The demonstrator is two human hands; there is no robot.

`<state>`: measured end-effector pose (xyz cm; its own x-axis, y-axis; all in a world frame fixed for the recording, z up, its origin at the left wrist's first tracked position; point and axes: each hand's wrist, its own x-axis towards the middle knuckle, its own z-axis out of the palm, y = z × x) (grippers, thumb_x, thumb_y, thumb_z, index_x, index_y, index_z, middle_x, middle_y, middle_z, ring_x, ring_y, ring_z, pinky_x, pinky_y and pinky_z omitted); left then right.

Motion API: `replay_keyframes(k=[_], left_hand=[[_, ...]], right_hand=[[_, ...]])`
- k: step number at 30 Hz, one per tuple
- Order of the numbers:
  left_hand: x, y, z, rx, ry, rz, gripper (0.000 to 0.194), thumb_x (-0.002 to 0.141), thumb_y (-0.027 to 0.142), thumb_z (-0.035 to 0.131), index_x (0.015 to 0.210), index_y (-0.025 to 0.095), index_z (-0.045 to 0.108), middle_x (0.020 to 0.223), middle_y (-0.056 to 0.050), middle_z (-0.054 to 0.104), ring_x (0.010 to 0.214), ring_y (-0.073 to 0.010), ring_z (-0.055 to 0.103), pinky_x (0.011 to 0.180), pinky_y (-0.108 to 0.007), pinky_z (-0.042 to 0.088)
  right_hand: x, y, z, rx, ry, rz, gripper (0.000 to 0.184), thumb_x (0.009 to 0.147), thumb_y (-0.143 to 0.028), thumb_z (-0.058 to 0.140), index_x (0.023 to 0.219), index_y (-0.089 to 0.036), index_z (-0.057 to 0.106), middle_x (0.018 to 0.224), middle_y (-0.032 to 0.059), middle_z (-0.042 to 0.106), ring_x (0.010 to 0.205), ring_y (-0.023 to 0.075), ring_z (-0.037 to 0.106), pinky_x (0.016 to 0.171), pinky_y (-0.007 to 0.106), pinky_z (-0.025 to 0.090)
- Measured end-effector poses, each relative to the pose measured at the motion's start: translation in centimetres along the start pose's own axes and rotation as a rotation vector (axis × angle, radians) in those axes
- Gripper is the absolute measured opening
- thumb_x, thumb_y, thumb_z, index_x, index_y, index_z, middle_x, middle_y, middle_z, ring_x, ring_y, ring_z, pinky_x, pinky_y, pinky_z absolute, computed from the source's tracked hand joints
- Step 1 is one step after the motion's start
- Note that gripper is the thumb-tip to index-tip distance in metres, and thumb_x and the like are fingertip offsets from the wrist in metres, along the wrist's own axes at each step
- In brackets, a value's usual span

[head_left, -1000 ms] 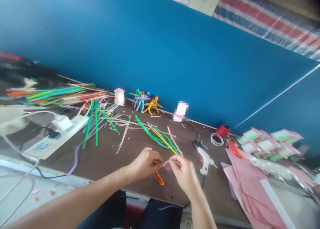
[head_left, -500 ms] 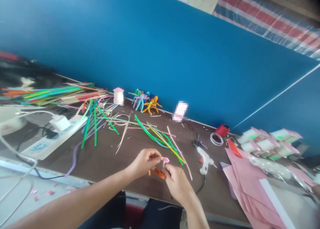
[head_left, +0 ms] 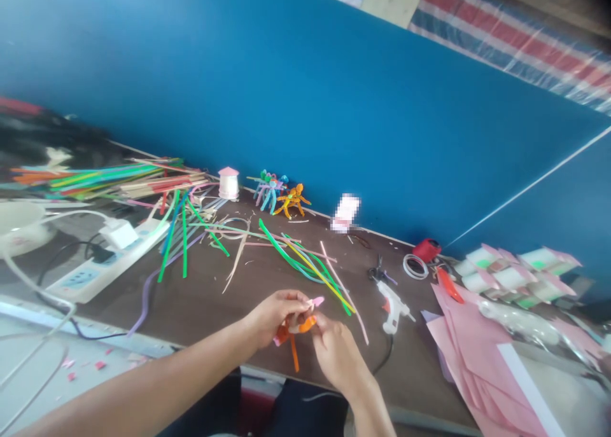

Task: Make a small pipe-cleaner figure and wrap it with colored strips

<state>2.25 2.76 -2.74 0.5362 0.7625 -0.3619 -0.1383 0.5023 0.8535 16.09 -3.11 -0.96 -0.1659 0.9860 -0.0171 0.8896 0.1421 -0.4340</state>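
Observation:
My left hand [head_left: 275,318] and my right hand [head_left: 337,354] meet low over the brown tabletop [head_left: 229,303], both pinching a small orange pipe cleaner figure [head_left: 293,336]. Its thin legs hang down below my fingers, and my hands hide part of it. A small pink piece [head_left: 316,301] sticks up at my left fingertips. Loose green and yellow pipe cleaners [head_left: 305,265] lie just beyond my hands.
A white glue gun [head_left: 392,306] and scissors [head_left: 378,273] lie to the right, by pink paper sheets [head_left: 477,360]. Further back are small pipe cleaner figures [head_left: 291,201] and a pink-topped spool [head_left: 228,184]. A power strip [head_left: 107,259] sits at left, against the blue wall [head_left: 305,93].
My hands have come closer together around the orange piece, which now shows as a figure with dangling legs. The pink piece has moved down onto it, between my fingers.

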Motion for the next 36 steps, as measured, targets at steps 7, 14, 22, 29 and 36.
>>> replay_keyframes(k=[7,14,22,29,36], left_hand=[[-0.1,0.1,-0.1,0.232,0.005,0.108,0.033,0.067,0.038,0.061,0.086,0.011,0.064,0.064,-0.002,0.062,0.052,-0.0108,0.057,0.038,-0.015,0.036],[0.1,0.2,-0.4,0.334,-0.062,0.116,0.033,0.070,0.041,0.058,0.083,0.012,0.067,0.058,0.000,0.061,0.045,-0.0086,0.052,0.037,-0.016,0.033],[0.1,-0.2,-0.4,0.901,0.125,0.464,0.020,0.075,0.023,0.048,0.071,0.017,0.066,0.067,-0.001,0.065,0.065,-0.0145,0.058,0.080,-0.032,0.039],[-1.0,1.1,-0.2,1.022,-0.061,0.581,0.017,0.076,0.022,0.050,0.076,0.020,0.068,0.070,-0.001,0.066,0.068,-0.0139,0.058,0.095,-0.038,0.026],[-0.5,0.6,-0.5,0.697,0.065,0.437,0.026,0.078,0.032,0.047,0.078,0.014,0.066,0.063,-0.001,0.062,0.057,-0.0128,0.054,0.054,-0.020,0.040]], right_hand=[[-0.6,-0.1,-0.3,-0.028,-0.055,-0.005,0.034,0.073,-0.002,0.039,0.095,-0.022,0.057,0.082,0.0034,0.069,0.077,0.0177,0.064,0.059,0.021,0.034],[-0.7,-0.1,-0.1,-0.039,-0.059,-0.024,0.030,0.072,-0.002,0.041,0.089,-0.021,0.056,0.078,0.0034,0.068,0.074,0.0182,0.064,0.057,0.021,0.032],[-1.0,-0.6,-2.1,-0.083,0.036,-0.080,0.023,0.087,-0.019,0.034,0.091,-0.019,0.057,0.070,0.0042,0.065,0.065,0.0168,0.062,0.056,0.022,0.033],[0.7,1.6,-2.5,0.299,0.233,-0.009,0.016,0.082,-0.023,0.044,0.083,-0.019,0.059,0.073,0.0015,0.066,0.066,0.0140,0.062,0.060,0.020,0.042],[0.8,1.7,-0.6,0.392,0.176,-0.008,0.020,0.083,-0.027,0.045,0.074,-0.018,0.060,0.064,-0.0005,0.062,0.060,0.0131,0.057,0.056,0.019,0.039]])
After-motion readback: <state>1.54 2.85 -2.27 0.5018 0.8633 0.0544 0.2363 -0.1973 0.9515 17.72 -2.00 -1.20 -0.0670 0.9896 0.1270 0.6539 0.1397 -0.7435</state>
